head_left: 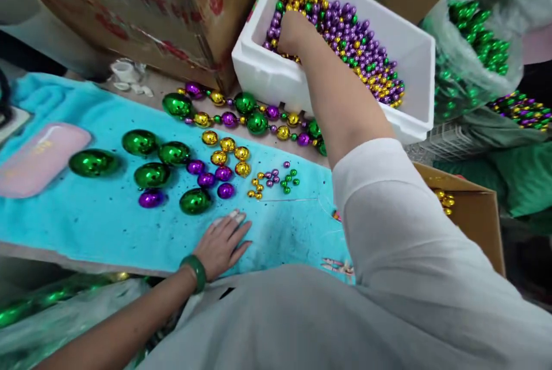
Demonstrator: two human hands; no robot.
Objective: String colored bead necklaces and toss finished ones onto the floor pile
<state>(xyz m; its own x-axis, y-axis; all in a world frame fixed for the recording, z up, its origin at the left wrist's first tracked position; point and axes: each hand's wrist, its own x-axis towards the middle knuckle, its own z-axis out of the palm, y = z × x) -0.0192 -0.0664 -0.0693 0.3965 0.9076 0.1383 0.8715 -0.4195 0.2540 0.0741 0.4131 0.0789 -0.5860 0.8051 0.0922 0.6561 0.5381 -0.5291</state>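
Rests left hand (224, 243) flat and empty on cloth (107, 226), buries right hand (293, 30) in far box's (267, 76) beads (366, 53), grip impossible to tell, risks dragging strand (254, 119) with forearm (340, 105).

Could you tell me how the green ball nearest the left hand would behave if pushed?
The green ball is round and glossy, so it would probably roll and feel slippery; the teal cloth may slow it.
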